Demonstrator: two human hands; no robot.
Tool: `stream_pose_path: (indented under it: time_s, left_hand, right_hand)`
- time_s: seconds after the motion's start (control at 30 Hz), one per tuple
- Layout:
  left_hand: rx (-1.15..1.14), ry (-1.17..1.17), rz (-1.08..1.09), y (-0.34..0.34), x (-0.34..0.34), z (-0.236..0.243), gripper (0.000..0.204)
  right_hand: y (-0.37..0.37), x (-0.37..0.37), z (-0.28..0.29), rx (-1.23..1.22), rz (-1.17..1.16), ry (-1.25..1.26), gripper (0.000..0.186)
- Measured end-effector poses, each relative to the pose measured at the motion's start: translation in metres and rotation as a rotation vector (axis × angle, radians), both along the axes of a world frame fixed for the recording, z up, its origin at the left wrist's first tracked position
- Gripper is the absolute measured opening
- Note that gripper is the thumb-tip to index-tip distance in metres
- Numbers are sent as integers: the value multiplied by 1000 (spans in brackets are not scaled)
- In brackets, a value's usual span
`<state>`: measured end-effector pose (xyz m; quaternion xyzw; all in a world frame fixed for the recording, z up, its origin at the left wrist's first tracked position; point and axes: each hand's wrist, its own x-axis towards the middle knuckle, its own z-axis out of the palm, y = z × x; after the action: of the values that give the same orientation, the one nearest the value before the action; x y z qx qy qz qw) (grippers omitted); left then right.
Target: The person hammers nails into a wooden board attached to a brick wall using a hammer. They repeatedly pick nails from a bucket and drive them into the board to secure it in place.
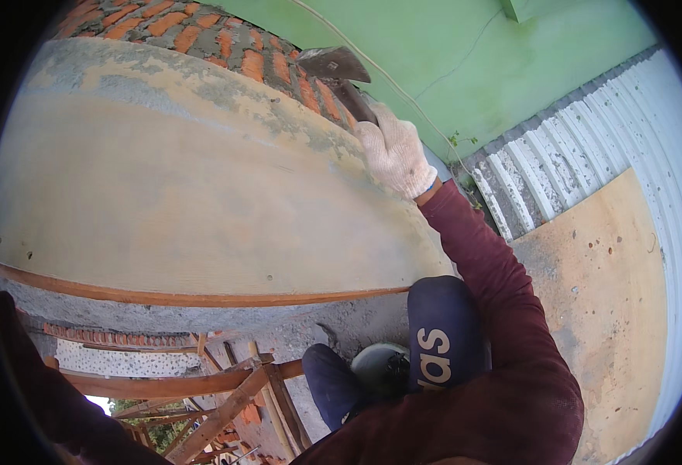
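My right hand, in a white knit glove, grips the dark handle of a tool with a broad, flat metal head, held over the top edge of a long plywood board. The board has patches of grey mortar along that edge and a timber strip at its lower side. Just beyond it runs a red brick wall with rough mortar joints. At the far left, my dark sleeve runs into the shadowed rim of the picture, and the left hand cannot be made out.
A green wall with thin cables rises behind. Corrugated metal roofing and a stained sheet lie at right. My knees are beside a pale round container. Timber framing and an opening show below at left.
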<state>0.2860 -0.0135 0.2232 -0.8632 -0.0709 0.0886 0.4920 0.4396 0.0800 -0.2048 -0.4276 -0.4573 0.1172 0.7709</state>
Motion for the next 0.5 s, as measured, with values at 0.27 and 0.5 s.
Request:
stream_pose_path:
  time_s: [0.27,0.5]
  left_hand:
    - [265,0,-119,-20,-104,-30,79]
    - [260,-34,-33,-26,-95,-38,59]
  right_hand:
    - [17,-16,-14,188,-32,-59,49]
    - [7,-22,-4,299,-37,-5,35]
